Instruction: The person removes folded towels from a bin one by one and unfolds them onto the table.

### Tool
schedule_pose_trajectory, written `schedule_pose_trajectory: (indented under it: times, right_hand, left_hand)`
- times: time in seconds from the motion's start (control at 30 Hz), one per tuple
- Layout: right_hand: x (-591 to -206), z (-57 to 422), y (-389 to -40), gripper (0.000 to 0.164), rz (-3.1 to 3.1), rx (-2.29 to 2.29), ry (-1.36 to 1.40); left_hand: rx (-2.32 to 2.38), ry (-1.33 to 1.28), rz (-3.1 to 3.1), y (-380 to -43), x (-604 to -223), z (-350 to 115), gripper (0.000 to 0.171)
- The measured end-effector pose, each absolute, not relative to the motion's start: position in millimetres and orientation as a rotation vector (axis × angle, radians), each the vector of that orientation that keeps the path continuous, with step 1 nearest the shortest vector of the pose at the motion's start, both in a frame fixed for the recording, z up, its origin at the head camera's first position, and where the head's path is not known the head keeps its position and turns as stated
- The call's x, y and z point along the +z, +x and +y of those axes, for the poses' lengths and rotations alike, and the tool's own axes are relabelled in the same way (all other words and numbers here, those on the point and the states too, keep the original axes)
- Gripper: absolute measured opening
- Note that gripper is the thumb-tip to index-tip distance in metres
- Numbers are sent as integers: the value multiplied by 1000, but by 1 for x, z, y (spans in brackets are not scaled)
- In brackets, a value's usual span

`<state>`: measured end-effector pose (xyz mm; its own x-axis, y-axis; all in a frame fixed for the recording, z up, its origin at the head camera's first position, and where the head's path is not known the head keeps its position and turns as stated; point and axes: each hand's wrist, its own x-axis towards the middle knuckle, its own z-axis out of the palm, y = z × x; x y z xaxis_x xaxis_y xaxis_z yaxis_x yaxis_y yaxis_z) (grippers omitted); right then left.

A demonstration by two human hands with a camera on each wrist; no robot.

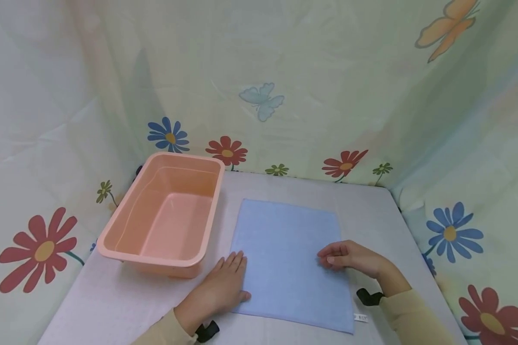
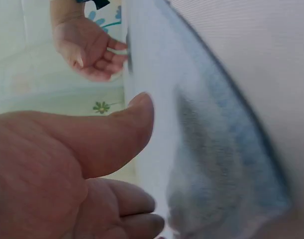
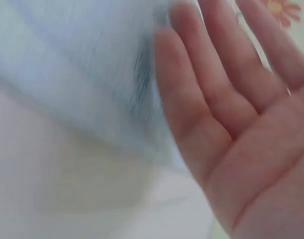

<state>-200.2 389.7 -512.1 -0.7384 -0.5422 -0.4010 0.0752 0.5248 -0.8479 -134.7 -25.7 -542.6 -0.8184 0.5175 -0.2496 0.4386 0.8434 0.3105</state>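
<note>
A light blue cloth [image 1: 289, 258] lies spread flat on the table in the head view, with a small white tag [image 1: 360, 317] at its near right corner. At its left edge is my left hand [image 1: 226, 285], palm down, fingers extended and thumb out to the side. Over the right half of the cloth is my right hand [image 1: 349, 258], its fingers loosely bent and holding nothing. In the right wrist view the right hand's fingers [image 3: 181, 89] are extended beside the cloth [image 3: 82, 59]. The left wrist view shows the left thumb [image 2: 122, 134] close to the cloth [image 2: 206, 144].
A pink plastic basin [image 1: 213, 215] stands left of the cloth, with nothing seen inside. The white table [image 1: 263, 330] is bordered by a curtain [image 1: 311, 57] printed with flowers and butterflies. Each wrist wears a black device [image 1: 369, 297].
</note>
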Motion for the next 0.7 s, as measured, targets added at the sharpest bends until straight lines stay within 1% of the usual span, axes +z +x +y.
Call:
schedule_pose_trajectory:
  times: [0.17,0.27,0.43,0.7]
  right_hand:
    - [-509,359,-198,40,2398,-1123,-440]
    - [-511,341,-196,43,2558,-1016,-465]
    - [-520,316,-193,54,2734,-828,-505]
    - [-536,284,-194,75,2746,-619,-569]
  left_hand:
    - [413,748,2771,-144,-537,-12,88]
    - [438,766,2800,-151,-530,-1,85]
    - [381,785,2839,-167,-529,18,84]
    - [273,821,2859,-197,-542,43,81]
